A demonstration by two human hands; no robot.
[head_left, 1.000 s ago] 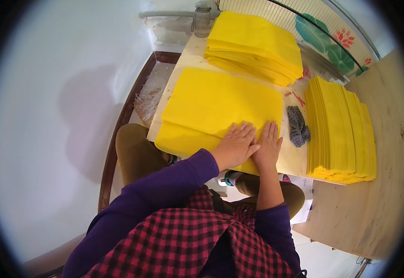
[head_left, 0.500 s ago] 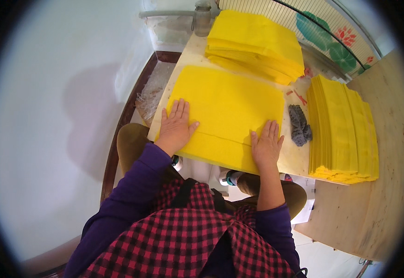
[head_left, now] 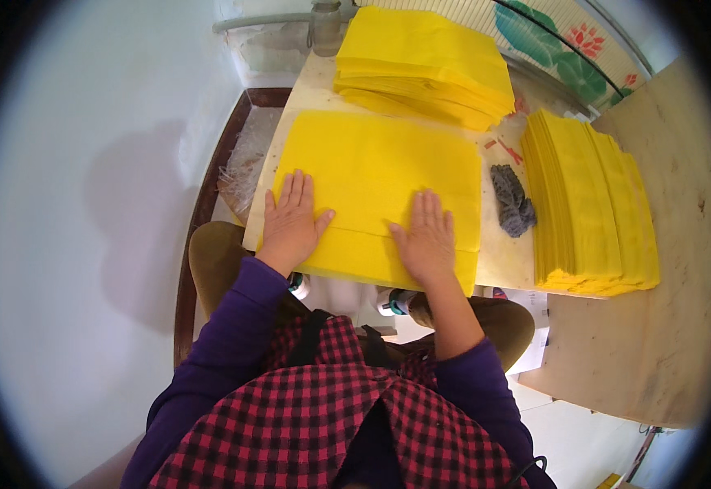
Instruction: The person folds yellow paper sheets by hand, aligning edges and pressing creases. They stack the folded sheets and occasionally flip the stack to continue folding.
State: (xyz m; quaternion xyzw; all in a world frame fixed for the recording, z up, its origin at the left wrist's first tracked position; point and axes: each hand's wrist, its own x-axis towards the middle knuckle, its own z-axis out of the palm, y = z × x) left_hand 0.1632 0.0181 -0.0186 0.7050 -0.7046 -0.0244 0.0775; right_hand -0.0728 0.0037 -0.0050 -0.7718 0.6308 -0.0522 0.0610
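A yellow fabric sheet (head_left: 372,175), felt-like and roughly square, lies flat on the wooden table before me, with a fold line across its near part. My left hand (head_left: 291,224) rests palm down on its left side, fingers stretched out and pointing away from me. Nearer the middle, my right hand (head_left: 425,243) lies flat on the same fabric, close to the fold line, thumb spread to the left. Neither hand grips anything. The near edge of the fabric reaches the table's front edge. Whether several layers lie beneath the top one, I cannot tell.
Behind the sheet sits a thick pile of yellow fabric (head_left: 424,61). Another yellow stack (head_left: 587,208) stands at the right. Between lie a crumpled grey cloth (head_left: 512,200) and red scraps (head_left: 508,151). A jar (head_left: 325,31) stands far left; a white wall (head_left: 86,244) borders the left.
My right hand has slid left across the fabric toward the middle. My left hand stays flat in about the same place on it. The whole view has shifted slightly.
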